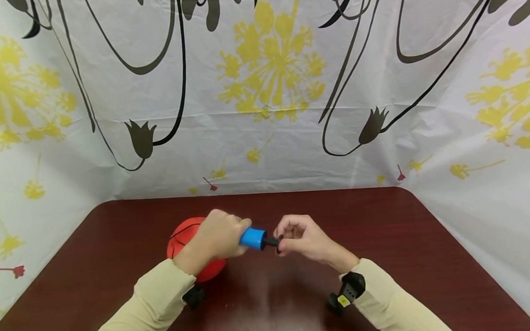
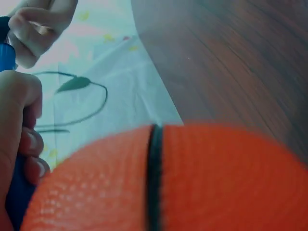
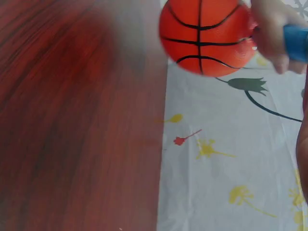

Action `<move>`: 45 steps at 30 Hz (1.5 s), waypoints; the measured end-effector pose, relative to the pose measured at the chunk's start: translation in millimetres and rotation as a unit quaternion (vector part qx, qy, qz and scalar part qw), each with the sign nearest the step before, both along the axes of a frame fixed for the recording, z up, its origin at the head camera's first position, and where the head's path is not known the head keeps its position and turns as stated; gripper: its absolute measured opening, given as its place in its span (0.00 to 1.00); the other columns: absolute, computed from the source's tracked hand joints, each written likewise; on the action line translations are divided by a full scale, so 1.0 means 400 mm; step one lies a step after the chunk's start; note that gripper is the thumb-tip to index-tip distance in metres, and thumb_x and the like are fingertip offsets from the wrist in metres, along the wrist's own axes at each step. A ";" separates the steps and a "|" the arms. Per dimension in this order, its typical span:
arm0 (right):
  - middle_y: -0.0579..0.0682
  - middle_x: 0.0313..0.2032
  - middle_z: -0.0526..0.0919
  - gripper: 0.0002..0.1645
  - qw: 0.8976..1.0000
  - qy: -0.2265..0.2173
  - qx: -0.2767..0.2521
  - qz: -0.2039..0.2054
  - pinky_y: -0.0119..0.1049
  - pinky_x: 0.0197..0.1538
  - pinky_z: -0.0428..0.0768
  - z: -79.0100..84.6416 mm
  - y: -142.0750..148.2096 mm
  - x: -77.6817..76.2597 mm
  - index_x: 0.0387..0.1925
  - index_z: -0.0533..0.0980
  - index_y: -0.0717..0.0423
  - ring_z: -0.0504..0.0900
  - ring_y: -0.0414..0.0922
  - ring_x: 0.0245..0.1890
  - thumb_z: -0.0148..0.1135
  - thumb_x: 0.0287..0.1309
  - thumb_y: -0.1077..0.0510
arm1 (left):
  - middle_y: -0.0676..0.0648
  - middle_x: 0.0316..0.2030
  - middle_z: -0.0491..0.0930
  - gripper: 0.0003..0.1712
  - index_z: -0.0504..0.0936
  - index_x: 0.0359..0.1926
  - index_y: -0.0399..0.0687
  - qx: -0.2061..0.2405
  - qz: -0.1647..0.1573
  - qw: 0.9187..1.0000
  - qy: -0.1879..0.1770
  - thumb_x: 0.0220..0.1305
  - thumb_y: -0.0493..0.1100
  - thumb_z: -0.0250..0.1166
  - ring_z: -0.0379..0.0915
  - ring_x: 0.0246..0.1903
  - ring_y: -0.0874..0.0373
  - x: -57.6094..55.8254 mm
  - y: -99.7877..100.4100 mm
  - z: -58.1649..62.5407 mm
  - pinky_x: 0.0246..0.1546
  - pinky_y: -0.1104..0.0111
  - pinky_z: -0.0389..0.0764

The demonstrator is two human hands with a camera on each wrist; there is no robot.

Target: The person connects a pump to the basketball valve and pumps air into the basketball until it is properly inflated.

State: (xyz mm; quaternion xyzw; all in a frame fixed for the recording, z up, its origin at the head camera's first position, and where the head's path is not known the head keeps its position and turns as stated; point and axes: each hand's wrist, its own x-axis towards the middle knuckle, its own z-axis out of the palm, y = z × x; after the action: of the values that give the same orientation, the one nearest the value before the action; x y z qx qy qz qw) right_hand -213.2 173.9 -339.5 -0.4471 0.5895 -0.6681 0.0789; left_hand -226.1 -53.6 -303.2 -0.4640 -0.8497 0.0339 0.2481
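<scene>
My left hand (image 1: 221, 233) grips the blue barrel of a small hand pump (image 1: 252, 238), which points to the right. With thumb and fingers, my right hand (image 1: 307, 239) pinches the black handle (image 1: 280, 244) at the pump's end. A short black rod shows between barrel and handle. Just behind the left forearm is a small red-orange ball (image 1: 212, 271) with black basketball lines, partly hidden by that hand and wrist. In the left wrist view the ball (image 2: 226, 178) fills the lower part, beside the fingers around the barrel. The right wrist view shows the ball (image 3: 207, 38) close to the left hand.
Beneath the hands lies a dark red-brown tabletop (image 1: 359, 216) with rounded far corners. A white cloth (image 1: 192, 100) with yellow flowers and dark stems hangs behind and at both sides. A black wrist device (image 1: 353, 285) is strapped over the right sleeve.
</scene>
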 end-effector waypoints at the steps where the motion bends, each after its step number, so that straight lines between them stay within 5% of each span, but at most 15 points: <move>1: 0.45 0.31 0.76 0.08 1.000 -0.003 0.004 0.001 0.36 0.28 0.79 0.001 -0.002 0.002 0.30 0.70 0.62 0.79 0.36 0.25 0.61 0.50 0.63 | 0.55 0.12 0.67 0.16 0.68 0.21 0.49 0.001 -0.005 1.000 0.000 0.38 0.50 0.67 0.60 0.10 0.65 -0.001 0.000 -0.002 0.12 0.73 0.62; 8: 0.48 0.33 0.75 0.08 0.991 -0.067 -0.014 0.117 0.27 0.31 0.76 0.004 0.079 0.025 0.32 0.70 0.59 0.78 0.37 0.30 0.55 0.50 0.72 | 0.56 0.11 0.67 0.16 0.67 0.20 0.49 0.023 -0.032 0.999 0.008 0.39 0.49 0.66 0.59 0.10 0.66 -0.011 -0.031 -0.023 0.12 0.75 0.61; 12: 0.52 0.29 0.73 0.05 0.982 -0.058 -0.033 0.176 0.27 0.31 0.75 0.001 0.127 0.020 0.31 0.64 0.64 0.76 0.40 0.31 0.52 0.55 0.69 | 0.54 0.13 0.70 0.18 0.68 0.22 0.48 0.023 -0.024 0.999 0.021 0.37 0.49 0.68 0.62 0.10 0.65 -0.018 -0.047 -0.022 0.12 0.74 0.63; 17: 0.48 0.32 0.75 0.06 0.995 -0.049 0.020 0.088 0.30 0.28 0.77 -0.012 0.085 -0.005 0.30 0.68 0.61 0.78 0.38 0.28 0.57 0.51 0.69 | 0.54 0.13 0.70 0.17 0.70 0.22 0.48 -0.013 -0.006 1.000 0.012 0.39 0.50 0.68 0.62 0.11 0.65 -0.021 -0.026 -0.017 0.13 0.74 0.64; 22: 0.46 0.31 0.77 0.10 0.997 -0.058 0.055 0.014 0.38 0.31 0.79 -0.014 0.011 -0.020 0.30 0.69 0.65 0.79 0.39 0.27 0.61 0.49 0.64 | 0.55 0.11 0.66 0.16 0.69 0.19 0.49 -0.015 0.003 1.000 0.001 0.39 0.50 0.67 0.59 0.10 0.65 -0.020 0.003 -0.016 0.13 0.74 0.62; 26: 0.46 0.32 0.77 0.08 0.995 -0.076 0.058 0.026 0.36 0.32 0.78 -0.005 0.025 -0.005 0.30 0.70 0.61 0.78 0.38 0.27 0.61 0.50 0.62 | 0.56 0.11 0.66 0.16 0.68 0.20 0.49 0.003 -0.022 1.000 -0.006 0.40 0.50 0.66 0.59 0.10 0.66 -0.020 0.004 -0.026 0.12 0.74 0.61; 35: 0.47 0.31 0.73 0.05 0.977 -0.094 -0.013 0.193 0.27 0.33 0.73 -0.013 0.142 0.012 0.31 0.64 0.62 0.75 0.39 0.32 0.52 0.56 0.66 | 0.55 0.13 0.70 0.16 0.68 0.21 0.48 0.010 -0.016 1.000 -0.005 0.39 0.49 0.67 0.61 0.10 0.65 -0.030 -0.033 -0.036 0.12 0.74 0.62; 38: 0.48 0.31 0.73 0.05 0.980 -0.091 -0.011 0.178 0.27 0.32 0.74 -0.017 0.119 0.000 0.29 0.64 0.62 0.76 0.39 0.31 0.52 0.55 0.69 | 0.54 0.13 0.71 0.16 0.69 0.21 0.48 -0.001 -0.010 1.000 -0.004 0.39 0.50 0.67 0.63 0.11 0.64 -0.024 -0.012 -0.031 0.12 0.73 0.63; 45: 0.46 0.31 0.74 0.08 0.994 -0.075 0.039 0.073 0.31 0.32 0.78 -0.027 0.018 -0.010 0.29 0.67 0.64 0.76 0.37 0.26 0.58 0.52 0.64 | 0.56 0.10 0.64 0.16 0.68 0.19 0.50 -0.010 -0.011 1.000 0.002 0.39 0.50 0.66 0.58 0.10 0.66 0.001 0.021 -0.028 0.12 0.74 0.61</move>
State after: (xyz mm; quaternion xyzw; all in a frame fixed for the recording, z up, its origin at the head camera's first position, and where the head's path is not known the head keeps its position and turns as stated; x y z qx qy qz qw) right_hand -217.0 181.2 -350.4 -0.4341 0.5732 -0.6688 0.1889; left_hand -225.8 -45.3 -314.6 -0.4760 -0.8435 0.0407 0.2456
